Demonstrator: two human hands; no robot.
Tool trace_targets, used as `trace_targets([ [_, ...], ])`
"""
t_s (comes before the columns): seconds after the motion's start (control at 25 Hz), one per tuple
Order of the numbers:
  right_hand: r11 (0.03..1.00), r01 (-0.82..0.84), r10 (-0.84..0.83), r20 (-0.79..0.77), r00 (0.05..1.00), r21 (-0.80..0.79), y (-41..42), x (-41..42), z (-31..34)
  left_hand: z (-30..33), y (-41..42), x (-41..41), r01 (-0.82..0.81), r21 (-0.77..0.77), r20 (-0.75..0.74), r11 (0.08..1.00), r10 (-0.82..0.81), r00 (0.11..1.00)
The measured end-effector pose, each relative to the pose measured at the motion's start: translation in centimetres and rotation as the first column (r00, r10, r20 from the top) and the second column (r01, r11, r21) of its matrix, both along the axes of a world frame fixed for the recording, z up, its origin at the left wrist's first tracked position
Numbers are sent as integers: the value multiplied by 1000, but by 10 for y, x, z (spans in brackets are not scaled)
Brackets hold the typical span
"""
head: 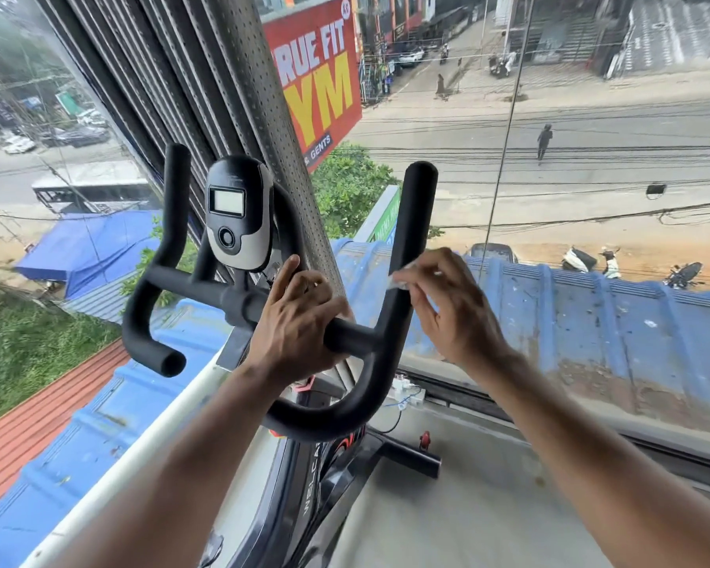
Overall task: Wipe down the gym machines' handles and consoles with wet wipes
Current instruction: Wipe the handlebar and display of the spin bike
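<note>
An exercise bike's black padded handlebar [193,286] fills the middle of the view, with a grey and black console [238,211] and its small screen above the crossbar. My left hand [296,321] grips the crossbar just right of the centre clamp, thumb up towards the console. My right hand [447,305] pinches a white wet wipe [402,278] and holds it against the outer side of the handlebar's right upright horn [410,223].
The bike's frame and base [345,477] stand below on a grey floor beside a large window [591,198] overlooking a street and blue roofs. A white power strip with a cable [406,391] lies on the sill. A perforated metal column [255,96] rises behind the console.
</note>
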State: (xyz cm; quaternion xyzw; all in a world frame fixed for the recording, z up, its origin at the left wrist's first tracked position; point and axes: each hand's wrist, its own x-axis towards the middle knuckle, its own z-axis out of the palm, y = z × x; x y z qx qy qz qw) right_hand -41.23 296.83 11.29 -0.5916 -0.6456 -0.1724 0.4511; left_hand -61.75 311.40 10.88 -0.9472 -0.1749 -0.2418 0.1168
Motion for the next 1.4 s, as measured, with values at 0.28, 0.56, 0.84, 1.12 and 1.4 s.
trace_targets([
  [0.28, 996, 45, -48, 36, 998, 74, 31, 35, 53, -2, 1, 0, -8, 10, 3, 1000, 8, 1000],
  [0.56, 997, 46, -56, 197, 979, 54, 35, 49, 73, 4, 4, -11, 21, -190, 108, 981, 0, 994],
  [0.84, 989, 111, -67, 359, 931, -102, 33, 33, 64, -2, 1, 2, -165, -127, 151, 978, 184, 971],
  [1.12, 967, 184, -35, 626, 779, -175, 55, 58, 115, -5, 3, 4, -169, -124, 168, 978, 189, 968],
  [1.4, 782, 241, 315, 698, 644, -575, 84, 56, 163, -6, 4, 3, -118, -124, 225, 985, 144, 964],
])
